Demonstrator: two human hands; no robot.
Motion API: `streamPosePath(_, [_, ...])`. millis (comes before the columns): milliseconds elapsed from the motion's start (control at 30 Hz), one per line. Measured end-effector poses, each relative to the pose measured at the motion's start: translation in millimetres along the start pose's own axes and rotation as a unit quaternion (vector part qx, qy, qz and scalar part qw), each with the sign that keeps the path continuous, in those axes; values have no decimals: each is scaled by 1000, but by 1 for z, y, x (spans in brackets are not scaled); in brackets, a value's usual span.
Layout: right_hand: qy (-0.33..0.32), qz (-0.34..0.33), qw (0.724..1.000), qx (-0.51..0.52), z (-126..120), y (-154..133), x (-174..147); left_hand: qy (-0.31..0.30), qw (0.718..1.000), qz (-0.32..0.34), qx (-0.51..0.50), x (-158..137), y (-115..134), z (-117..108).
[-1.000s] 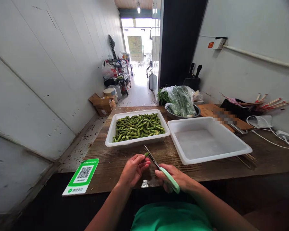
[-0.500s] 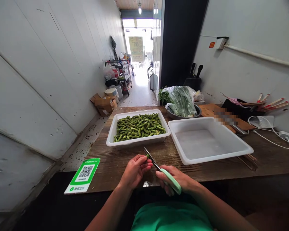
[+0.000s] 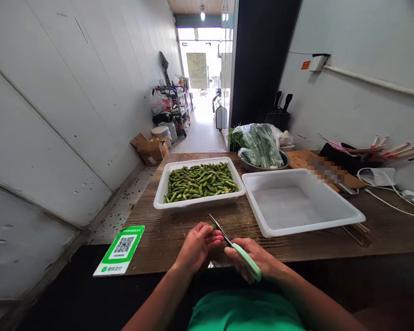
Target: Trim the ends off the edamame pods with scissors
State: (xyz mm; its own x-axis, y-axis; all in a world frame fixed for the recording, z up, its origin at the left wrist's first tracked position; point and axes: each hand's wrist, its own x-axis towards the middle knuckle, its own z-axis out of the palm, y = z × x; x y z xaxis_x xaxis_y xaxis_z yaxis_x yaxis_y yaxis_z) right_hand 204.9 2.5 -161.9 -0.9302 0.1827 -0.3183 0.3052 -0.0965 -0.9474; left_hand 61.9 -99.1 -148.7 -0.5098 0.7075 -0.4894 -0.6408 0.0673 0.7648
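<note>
Bean pod point(image 3: 214, 226) is just before the bean tray point(image 3: 200, 201), pinched in the left hand point(image 3: 197, 248). The right hand point(image 3: 257, 255) grips scissors point(image 3: 247, 263), blades at the pod. Trimming seems in hand; the next cut calls for steady holding.

The scissors point(image 3: 239, 253), mint-green in the handle with slim metal blades, slant above the dark wooden surface point(image 3: 172, 223), tips pointing forward and left. One small green pod point(image 3: 214, 226), partly hidden, sits right beside the blades.

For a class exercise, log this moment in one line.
left hand: holds green pod; right hand: holds scissors; heaped pods: left white tray
</note>
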Motion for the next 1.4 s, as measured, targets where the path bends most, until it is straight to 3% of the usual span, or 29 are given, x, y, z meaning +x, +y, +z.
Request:
streamPosePath(167, [-5,14,1000,0,-7,6,-2,-22,998,37,49,-2,21,-8])
streamPosePath(233, [-9,12,1000,17,-9,7,-4,-34,990,93,96,1,41,-11])
streamPosePath(300, [-13,2,999,37,-10,7,-7,4,962,187,197,11,64,-12])
streamPosePath(333, [-19,-1,999,50,-10,6,-9,49,929,241,275,18,76,-11])
streamPosePath(367, [-25,-5,997,67,-10,6,-10,105,878,286,369,26,87,-10])
streamPosePath(467, [-36,-23,992,116,-9,3,-15,202,700,325,603,52,109,0])
streamPosePath(533, [-33,-31,991,123,-8,0,-17,190,642,287,685,68,115,7])
streamPosePath(600, [-29,-27,993,114,-8,-3,-18,164,628,247,720,81,118,11])
streamPosePath(700, [-20,-25,994,104,-7,-4,-18,158,645,250,704,86,123,11])
streamPosePath(800, [-17,-25,995,97,-8,-5,-16,160,706,281,630,68,125,7])
streamPosePath(867, [-11,-31,997,69,-9,-5,-14,100,771,288,558,45,119,4])
streamPosePath(933, [1,-46,999,24,-10,-5,-11,-15,838,252,484,22,103,2])
streamPosePath(1000, [13,-56,998,-17,-10,-6,-8,-89,883,177,424,6,83,0])
streamPosePath(1067, [22,-55,997,-49,-10,-7,-6,-109,914,123,371,1,64,-4])
streamPosePath(1200, [36,-45,994,-88,-8,-8,-5,-90,938,119,313,12,41,-12])
streamPosePath(1400, [40,-38,995,-79,-5,-7,-3,-65,929,151,331,14,34,-13])
